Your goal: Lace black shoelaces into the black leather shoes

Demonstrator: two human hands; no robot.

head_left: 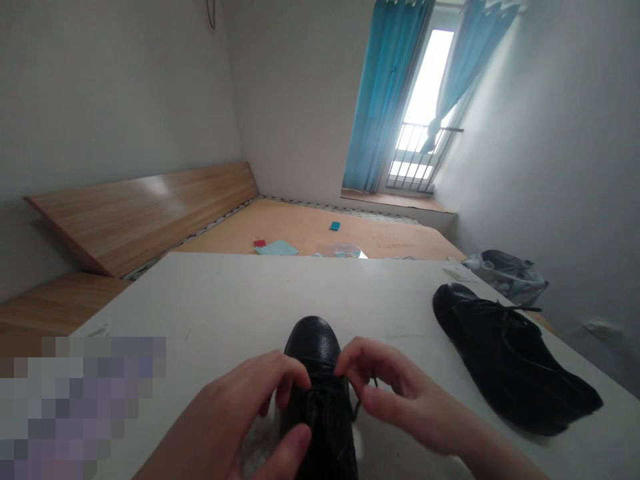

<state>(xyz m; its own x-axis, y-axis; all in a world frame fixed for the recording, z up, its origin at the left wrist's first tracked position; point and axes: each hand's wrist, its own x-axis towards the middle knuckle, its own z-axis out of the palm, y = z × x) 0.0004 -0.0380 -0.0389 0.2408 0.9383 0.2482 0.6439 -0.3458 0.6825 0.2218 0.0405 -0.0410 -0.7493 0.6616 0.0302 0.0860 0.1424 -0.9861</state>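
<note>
A black leather lace-up shoe (316, 340) stands on the white table in front of me, its toe pointing away. My left hand (245, 407) is over the shoe's left side, index fingertip at the lacing and thumb apart from it above the tongue. From the right, my right hand (395, 390) reaches in with bent fingers, its index fingertip touching the shoe's edge by the lacing. A thin black shoelace (357, 408) runs up into the fingers of that hand. The shoe's heel lies beyond the lower frame edge.
On the table's right side lies a second black shoe (510, 360), laces on top. The white table (225, 293) ends before a bed board (300, 217) with small coloured items. A lined bin (515, 273) stands beyond the right edge. A blurred patch covers the lower left.
</note>
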